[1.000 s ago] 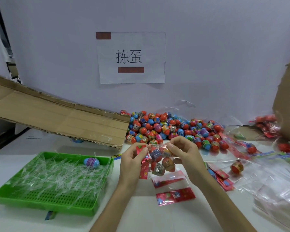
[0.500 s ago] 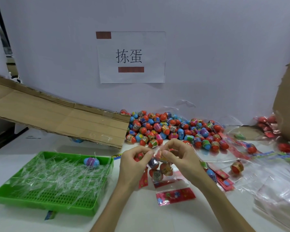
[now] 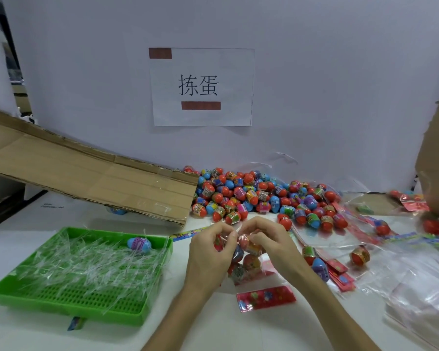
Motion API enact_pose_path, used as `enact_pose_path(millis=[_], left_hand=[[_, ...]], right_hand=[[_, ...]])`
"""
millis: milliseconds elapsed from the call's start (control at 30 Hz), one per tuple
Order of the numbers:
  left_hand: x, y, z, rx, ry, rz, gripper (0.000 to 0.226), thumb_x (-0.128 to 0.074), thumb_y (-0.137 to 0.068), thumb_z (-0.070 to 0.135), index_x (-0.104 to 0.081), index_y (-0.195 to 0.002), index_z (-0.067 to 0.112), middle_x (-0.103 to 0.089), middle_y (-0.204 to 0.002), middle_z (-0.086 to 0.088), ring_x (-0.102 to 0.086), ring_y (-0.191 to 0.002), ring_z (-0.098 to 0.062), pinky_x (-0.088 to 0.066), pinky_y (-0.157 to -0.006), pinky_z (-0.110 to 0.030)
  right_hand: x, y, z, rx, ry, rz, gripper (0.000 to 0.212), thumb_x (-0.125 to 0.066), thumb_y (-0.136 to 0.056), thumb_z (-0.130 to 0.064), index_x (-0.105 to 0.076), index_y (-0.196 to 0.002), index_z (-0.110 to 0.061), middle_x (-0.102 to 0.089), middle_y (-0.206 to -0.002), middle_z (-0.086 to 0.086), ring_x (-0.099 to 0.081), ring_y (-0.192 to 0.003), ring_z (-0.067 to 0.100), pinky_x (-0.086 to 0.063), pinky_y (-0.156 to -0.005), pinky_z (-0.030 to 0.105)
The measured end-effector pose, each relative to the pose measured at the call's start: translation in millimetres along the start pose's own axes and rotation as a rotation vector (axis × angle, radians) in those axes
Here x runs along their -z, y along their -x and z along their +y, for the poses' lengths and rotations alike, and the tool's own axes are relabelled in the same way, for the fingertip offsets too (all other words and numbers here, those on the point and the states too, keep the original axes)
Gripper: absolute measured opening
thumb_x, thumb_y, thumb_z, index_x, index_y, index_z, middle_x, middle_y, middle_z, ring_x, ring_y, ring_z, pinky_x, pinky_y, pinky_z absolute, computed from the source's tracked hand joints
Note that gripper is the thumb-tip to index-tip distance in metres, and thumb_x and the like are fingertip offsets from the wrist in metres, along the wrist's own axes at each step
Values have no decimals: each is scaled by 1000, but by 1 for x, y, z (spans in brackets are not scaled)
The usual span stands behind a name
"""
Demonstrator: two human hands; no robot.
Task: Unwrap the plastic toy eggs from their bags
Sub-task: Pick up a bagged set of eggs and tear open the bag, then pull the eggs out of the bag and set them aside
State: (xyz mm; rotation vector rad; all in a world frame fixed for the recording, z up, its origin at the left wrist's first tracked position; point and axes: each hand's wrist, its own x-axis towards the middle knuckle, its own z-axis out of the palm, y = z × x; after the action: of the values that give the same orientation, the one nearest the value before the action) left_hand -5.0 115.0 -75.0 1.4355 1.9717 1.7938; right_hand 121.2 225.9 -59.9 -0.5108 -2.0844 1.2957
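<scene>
**Head camera: bag top pinched at both sides, eggs not yet out**

The person held a small clear bag (image 3: 247,268) just above the worktop (image 3: 238,330), in front of the chest. The left hand (image 3: 208,252) and the right hand (image 3: 269,239) had met at the bag's upper edge. Their fingers (image 3: 254,224) were curled and clamped on the film, thumb tips nearly touching. Several eggs (image 3: 250,245) hung inside the bag below the hands, so none was free.

I judged this to be the opening step: the mouth was gripped at both sides, ready to be torn or pulled apart. The next move would call for the two pinches to draw away from each other. The bag would have to stay upright so the eggs would not spill before one hand could tip them out.

Behind the hands lay a heap of loose eggs (image 3: 259,196) against the wall. A green tray (image 3: 69,307) to the left held clear plastic strips (image 3: 86,262) and one blue egg (image 3: 139,243). Empty bags (image 3: 421,274) were spread to the right.
</scene>
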Motion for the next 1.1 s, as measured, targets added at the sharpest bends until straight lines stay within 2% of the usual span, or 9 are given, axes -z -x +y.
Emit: enact_pose_path(millis=[167, 333, 400, 500, 700, 800, 867, 1000, 1100], left_hand=[[-1, 1, -1, -38, -52, -16, 14, -65, -98, 19, -68, -85, 23, -65, -77, 11, -64, -78, -12, -53, -69, -38], [1, 2, 6, 12, 52, -128, 18, -58, -96, 31, -67, -85, 21, -66, -78, 8, -64, -79, -13, -55, -72, -40], [2, 2, 8, 41, 88, -172, 15, -68, -94, 33, -68, -86, 21, -68, -80, 7, -68, -79, -14, -58, -72, -39], [5, 0, 9, 39, 105, -193, 9, -76, -92, 19, -71, -86, 18, -71, -81, 4, -71, -80, -13, -58, -73, -28], [6, -1, 4, 60, 120, -157, 19, -71, -92, 2, -70, -80, 17, -70, -74, 3, -70, -71, -15, -53, -63, -18], [2, -1, 5, 50, 120, -122, 13, -68, -96, 8, -72, -90, 20, -72, -86, 12, -70, -85, -7, -51, -72, -12], [2, -3, 3, 87, 196, -40, 12, -61, -101, 13, -69, -102, 21, -71, -98, 11, -70, -95, -9, -55, -80, -21], [11, -9, -1, 226, 391, 172, 14, -50, -107, 18, -64, -107, 17, -72, -103, -1, -75, -81, -23, -58, -66, -39], [12, -10, -3, 265, 408, 179, 16, -48, -108, 18, -64, -106, 16, -71, -103, -5, -74, -77, -27, -57, -67, -43]], right_hand=[[-2, 0, 5, -13, -33, 7, 11, -70, -93, -22, -70, -83, -25, -69, -76, -2, -66, -69, 14, -54, -64, 25], [4, -1, 5, -118, -89, -14, 12, -72, -94, -14, -66, -86, -7, -69, -72, 11, -64, -66, 16, -54, -62, 28], [6, 0, 4, -134, -108, -13, 15, -72, -93, -12, -64, -88, -1, -69, -78, 19, -65, -68, 20, -56, -63, 29], [10, 1, 0, -161, -112, -40, 19, -73, -93, -13, -64, -90, 4, -71, -81, 14, -70, -72, 19, -56, -64, 25], [26, -3, -11, -138, 75, -212, 18, -73, -93, -30, -72, -95, -12, -73, -85, -2, -69, -78, 14, -59, -74, 32], [37, -11, -16, -126, 194, -295, 11, -78, -88, -27, -72, -94, -19, -73, -86, -6, -73, -76, 16, -63, -75, 42], [51, -15, -18, -188, 120, -305, 12, -78, -89, -24, -72, -96, -16, -74, -89, 2, -74, -79, 21, -64, -75, 43], [99, -19, -7, -360, -155, -288, 17, -78, -90, -20, -72, -102, -9, -73, -98, 12, -73, -88, 25, -61, -75, 32], [142, -33, 1, -328, -483, 49, 19, -76, -87, -17, -72, -102, -6, -71, -101, 15, -75, -79, 20, -61, -68, 25]])
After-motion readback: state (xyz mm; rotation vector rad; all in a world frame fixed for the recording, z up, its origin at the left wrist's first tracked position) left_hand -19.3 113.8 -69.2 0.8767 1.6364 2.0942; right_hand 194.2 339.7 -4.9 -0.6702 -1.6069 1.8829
